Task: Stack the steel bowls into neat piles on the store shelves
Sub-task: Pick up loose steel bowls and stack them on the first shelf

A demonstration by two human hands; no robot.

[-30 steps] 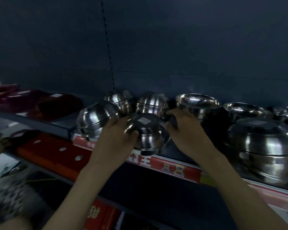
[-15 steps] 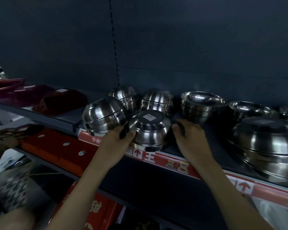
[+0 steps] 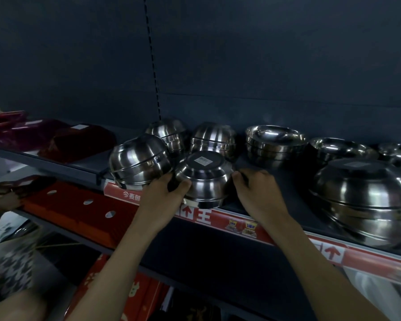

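Two hands flank an upside-down steel bowl pile [image 3: 203, 179] at the shelf [image 3: 276, 195] front edge: left hand [image 3: 166, 193] half-curled, thumb pressing its side, right hand [image 3: 257, 188] loosely curled just beside it, contact unclear. Likely squaring it, since its rim overhangs the red price strip [image 3: 218, 216].

Both bare forearms reach up and forward from the bottom of the view, converging toward the middle. The left hand [image 3: 163, 200] is raised with its back to the camera, wrist bent slightly, thumb spread to the right and fingers curled out of sight ahead of it. The right hand [image 3: 258, 193] lies palm down, knuckles uppermost, its fingers bent and pointing left toward the other hand. The two hands are near each other but apart.
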